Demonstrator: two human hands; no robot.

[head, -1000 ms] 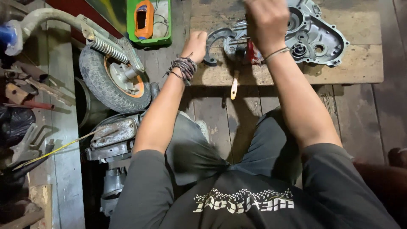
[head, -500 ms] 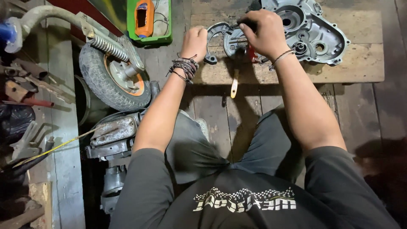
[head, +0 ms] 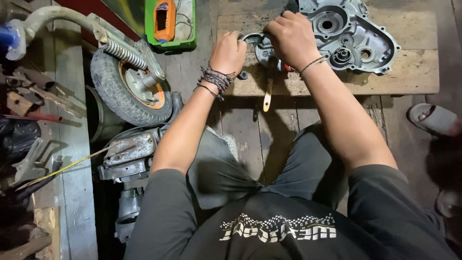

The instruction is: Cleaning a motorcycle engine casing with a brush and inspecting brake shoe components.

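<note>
Near the top middle of the frame, both hands meet over a small round grey metal part [head: 257,45] that lies on a flat wooden board [head: 409,77]. The left hand [head: 230,50] is curled shut around the left edge of this round part, with its knuckles facing up and a stack of dark cord bracelets [head: 215,80] on the wrist. The right hand [head: 288,38] is also curled closed, just to the right of the left hand and almost touching it, and it presses down on the right side of the same round part. I cannot tell what the right fingers pinch, because the hand hides it. A bit of red [head: 287,68] peeks out under the right wrist. So the round part sits right between the two hands, a little closer to the left one. A tool with a pale wooden handle [head: 266,98] pokes out from under the hands, and its long side points straight down the frame, toward the person. To the right of the hands, touching or very near the round part, lies a big silver metal engine cover [head: 351,36] full of round holes. Far off at the left sits a small black rubber wheel with an orange hub [head: 127,84].
</note>
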